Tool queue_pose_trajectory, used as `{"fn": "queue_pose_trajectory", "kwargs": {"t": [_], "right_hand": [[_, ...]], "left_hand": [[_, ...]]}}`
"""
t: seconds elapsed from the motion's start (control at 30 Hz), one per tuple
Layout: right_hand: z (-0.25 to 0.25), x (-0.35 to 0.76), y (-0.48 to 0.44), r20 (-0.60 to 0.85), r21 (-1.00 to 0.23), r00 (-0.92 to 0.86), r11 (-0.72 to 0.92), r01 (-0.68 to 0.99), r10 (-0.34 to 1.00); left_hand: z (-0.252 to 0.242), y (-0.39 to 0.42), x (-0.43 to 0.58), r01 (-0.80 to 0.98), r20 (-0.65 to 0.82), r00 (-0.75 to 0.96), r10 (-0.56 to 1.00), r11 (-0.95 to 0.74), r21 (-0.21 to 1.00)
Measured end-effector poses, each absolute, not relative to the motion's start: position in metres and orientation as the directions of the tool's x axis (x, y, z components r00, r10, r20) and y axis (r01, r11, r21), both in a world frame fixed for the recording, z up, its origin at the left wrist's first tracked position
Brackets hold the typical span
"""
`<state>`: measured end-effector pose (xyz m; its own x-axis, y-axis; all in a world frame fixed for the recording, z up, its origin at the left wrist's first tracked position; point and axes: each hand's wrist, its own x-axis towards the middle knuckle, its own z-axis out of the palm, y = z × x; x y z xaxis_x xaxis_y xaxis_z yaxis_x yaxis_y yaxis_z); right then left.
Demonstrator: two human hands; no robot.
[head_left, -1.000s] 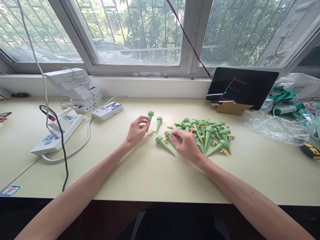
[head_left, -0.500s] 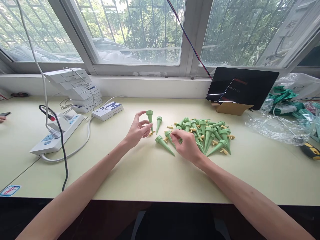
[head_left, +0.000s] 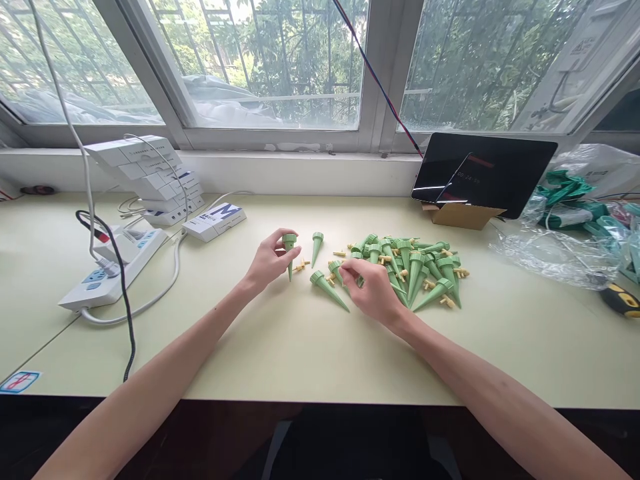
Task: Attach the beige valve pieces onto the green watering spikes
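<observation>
My left hand [head_left: 270, 259] pinches a green plant watering spike [head_left: 289, 245] by its capped top, its point downward. Just right of that, another green watering spike [head_left: 317, 248] and a small yellow valve [head_left: 301, 265] lie on the table. My right hand [head_left: 370, 287] is closed at the left side of a pile of green watering spikes [head_left: 416, 267]; its fingertips are together beside one spike's cap [head_left: 336, 268], and what they hold, if anything, is hidden. Nearer me lies a loose spike [head_left: 327, 289], angled toward the right.
A power strip [head_left: 113, 270] with cables and a stack of white boxes [head_left: 155, 177] stand at left. One white box [head_left: 215, 221] lies flat. A tablet [head_left: 485, 175] leans on a cardboard box [head_left: 465, 216] at back right, near clear plastic wrapping [head_left: 555, 257].
My left hand has moved slightly left and lower with the watering spike, uncovering the yellow valve beside it. My right hand has stayed in place.
</observation>
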<state>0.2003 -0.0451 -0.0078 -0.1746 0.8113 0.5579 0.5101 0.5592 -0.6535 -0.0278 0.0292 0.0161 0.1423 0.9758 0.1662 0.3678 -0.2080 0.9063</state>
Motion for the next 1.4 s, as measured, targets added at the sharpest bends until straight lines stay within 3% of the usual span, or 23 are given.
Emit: {"fn": "queue_pose_trajectory", "kwargs": {"t": [0.27, 0.63, 1.4], "right_hand": [[-0.008, 0.2, -0.045, 0.56, -0.651, -0.186, 0.568, 0.504, 0.807], [-0.009, 0.201, -0.045, 0.554, -0.658, -0.208, 0.577, 0.484, 0.806], [-0.009, 0.2, -0.045, 0.565, -0.636, -0.199, 0.576, 0.513, 0.801]], "left_hand": [[0.008, 0.028, -0.026, 0.625, 0.173, 0.207, 0.963, -0.266, 0.734], [0.007, 0.026, -0.023, 0.683, 0.142, 0.219, 0.965, -0.256, 0.684], [0.0, 0.028, -0.02, 0.698, 0.23, 0.15, 0.961, -0.268, 0.664]]}}
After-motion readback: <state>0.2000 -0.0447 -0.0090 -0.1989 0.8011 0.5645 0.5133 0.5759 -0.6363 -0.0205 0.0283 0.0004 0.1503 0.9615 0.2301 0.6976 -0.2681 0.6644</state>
